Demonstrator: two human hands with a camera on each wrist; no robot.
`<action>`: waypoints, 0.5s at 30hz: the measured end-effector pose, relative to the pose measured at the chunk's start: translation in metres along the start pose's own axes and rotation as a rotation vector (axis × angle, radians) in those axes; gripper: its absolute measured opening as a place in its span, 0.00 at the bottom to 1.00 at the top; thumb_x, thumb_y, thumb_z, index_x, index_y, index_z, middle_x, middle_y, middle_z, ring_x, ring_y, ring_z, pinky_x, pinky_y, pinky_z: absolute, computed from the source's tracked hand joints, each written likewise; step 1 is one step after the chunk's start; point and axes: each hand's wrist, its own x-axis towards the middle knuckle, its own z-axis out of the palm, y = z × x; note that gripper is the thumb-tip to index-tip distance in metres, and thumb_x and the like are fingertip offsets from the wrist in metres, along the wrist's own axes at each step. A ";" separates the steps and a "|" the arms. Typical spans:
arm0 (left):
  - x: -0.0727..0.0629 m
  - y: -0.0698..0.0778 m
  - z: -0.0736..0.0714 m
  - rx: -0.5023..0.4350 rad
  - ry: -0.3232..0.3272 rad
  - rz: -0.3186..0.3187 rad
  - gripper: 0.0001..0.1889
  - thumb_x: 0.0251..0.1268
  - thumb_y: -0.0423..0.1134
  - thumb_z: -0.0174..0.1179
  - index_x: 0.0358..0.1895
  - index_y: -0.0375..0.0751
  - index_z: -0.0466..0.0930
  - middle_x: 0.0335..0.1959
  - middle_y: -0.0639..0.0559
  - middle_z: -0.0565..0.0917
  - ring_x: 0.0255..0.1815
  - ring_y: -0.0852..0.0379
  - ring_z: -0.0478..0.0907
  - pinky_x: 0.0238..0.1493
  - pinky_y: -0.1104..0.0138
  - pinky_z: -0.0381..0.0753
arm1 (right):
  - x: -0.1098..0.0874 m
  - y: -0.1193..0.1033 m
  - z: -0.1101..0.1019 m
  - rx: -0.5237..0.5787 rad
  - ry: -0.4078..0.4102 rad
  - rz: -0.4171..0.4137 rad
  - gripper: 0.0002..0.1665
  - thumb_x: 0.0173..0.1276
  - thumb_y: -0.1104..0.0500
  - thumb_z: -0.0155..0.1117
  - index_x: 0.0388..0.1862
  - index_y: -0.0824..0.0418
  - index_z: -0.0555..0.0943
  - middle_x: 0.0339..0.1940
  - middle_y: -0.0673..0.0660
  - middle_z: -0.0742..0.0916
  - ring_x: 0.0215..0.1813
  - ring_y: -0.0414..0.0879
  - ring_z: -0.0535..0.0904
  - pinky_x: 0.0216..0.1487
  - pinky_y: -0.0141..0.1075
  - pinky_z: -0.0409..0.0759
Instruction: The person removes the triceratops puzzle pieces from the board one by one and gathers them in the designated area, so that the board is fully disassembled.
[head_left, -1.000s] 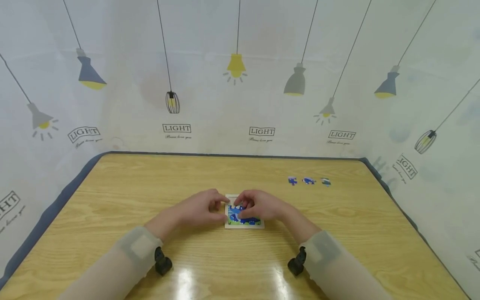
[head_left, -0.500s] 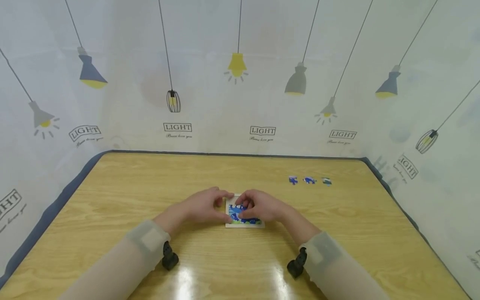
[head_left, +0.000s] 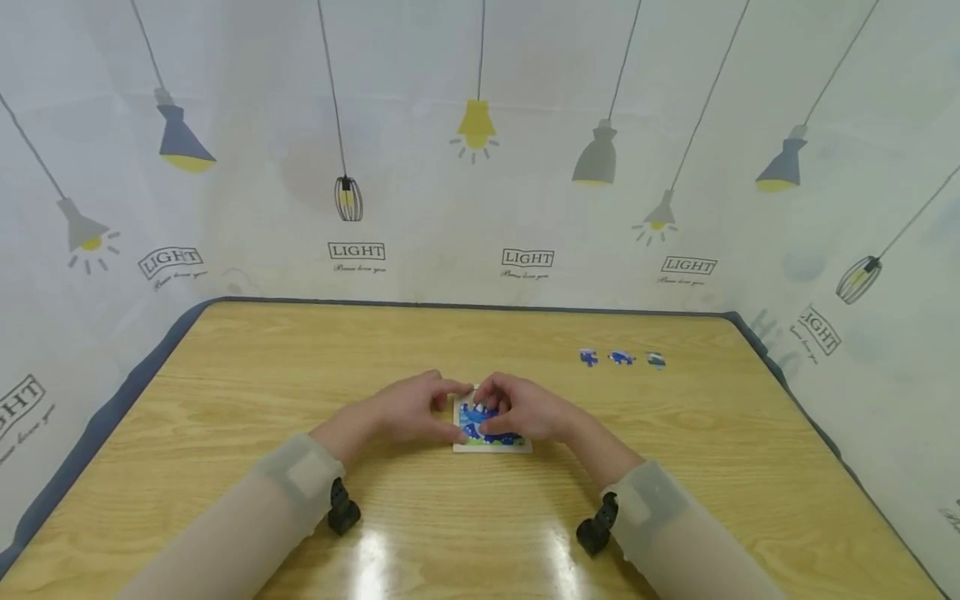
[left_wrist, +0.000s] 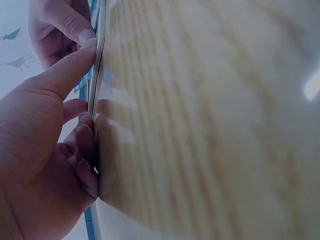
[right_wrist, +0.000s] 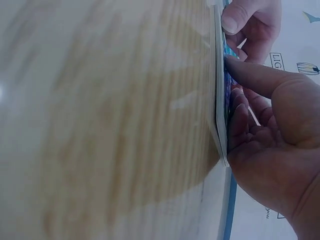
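Observation:
A small jigsaw puzzle tray (head_left: 492,448) with a pale frame lies flat on the table, partly filled with a blue and green picture. My left hand (head_left: 412,407) holds its left side, thumb at the near left and index finger at the far left corner. Over the tray, my right hand (head_left: 532,408) has thumb and fingers bent together on a puzzle piece (left_wrist: 82,81), which shows as a tilted bluish edge in the left wrist view. The fingers cover most of that piece. In the right wrist view the right thumb touches the picture surface close to the left hand.
Three loose puzzle pieces, a left one (head_left: 588,357), a middle one (head_left: 621,357) and a right one (head_left: 656,360), lie in a row at the back right of the wooden table (head_left: 337,342). A lamp-printed curtain (head_left: 420,167) stands behind the table.
My left hand has moved right and forward, its index finger now at the tray's far left corner and thumb on the near left. The right hand stays over the tray with little movement.

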 end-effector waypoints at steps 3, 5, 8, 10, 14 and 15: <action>0.001 0.000 0.000 -0.004 0.001 0.003 0.44 0.64 0.62 0.77 0.82 0.57 0.74 0.47 0.53 0.78 0.45 0.54 0.75 0.47 0.59 0.76 | 0.000 0.002 -0.001 0.027 0.005 -0.015 0.19 0.74 0.60 0.77 0.59 0.56 0.81 0.51 0.55 0.83 0.52 0.47 0.76 0.58 0.40 0.75; 0.001 0.000 0.000 -0.005 0.002 0.003 0.43 0.64 0.63 0.77 0.82 0.57 0.74 0.47 0.53 0.78 0.45 0.54 0.75 0.47 0.59 0.76 | -0.001 0.002 -0.001 0.040 0.013 -0.018 0.17 0.75 0.60 0.76 0.58 0.56 0.81 0.51 0.54 0.84 0.52 0.47 0.77 0.59 0.40 0.76; 0.001 0.002 -0.001 -0.003 0.003 0.000 0.43 0.65 0.63 0.77 0.82 0.57 0.74 0.48 0.53 0.78 0.45 0.54 0.75 0.47 0.59 0.76 | -0.001 0.004 -0.001 0.067 0.028 -0.023 0.13 0.77 0.59 0.74 0.56 0.56 0.82 0.51 0.54 0.86 0.51 0.46 0.79 0.58 0.39 0.77; 0.000 0.002 -0.001 0.000 0.002 -0.002 0.43 0.65 0.62 0.77 0.82 0.57 0.75 0.48 0.53 0.78 0.46 0.54 0.75 0.49 0.58 0.76 | -0.001 0.003 -0.001 0.087 0.038 -0.012 0.10 0.78 0.59 0.72 0.54 0.55 0.83 0.50 0.53 0.87 0.51 0.46 0.81 0.58 0.39 0.79; 0.000 0.003 -0.001 -0.007 -0.001 -0.009 0.43 0.64 0.62 0.78 0.81 0.56 0.75 0.50 0.53 0.79 0.48 0.54 0.76 0.53 0.57 0.78 | -0.002 0.003 0.000 0.133 0.063 -0.005 0.06 0.80 0.59 0.71 0.52 0.55 0.85 0.48 0.52 0.88 0.51 0.45 0.82 0.58 0.38 0.80; 0.000 0.003 -0.001 -0.008 -0.003 -0.011 0.43 0.64 0.62 0.78 0.81 0.56 0.75 0.50 0.53 0.79 0.49 0.54 0.76 0.53 0.57 0.78 | -0.002 0.004 0.000 0.141 0.070 -0.007 0.06 0.80 0.59 0.71 0.52 0.55 0.85 0.48 0.52 0.88 0.51 0.45 0.83 0.58 0.38 0.80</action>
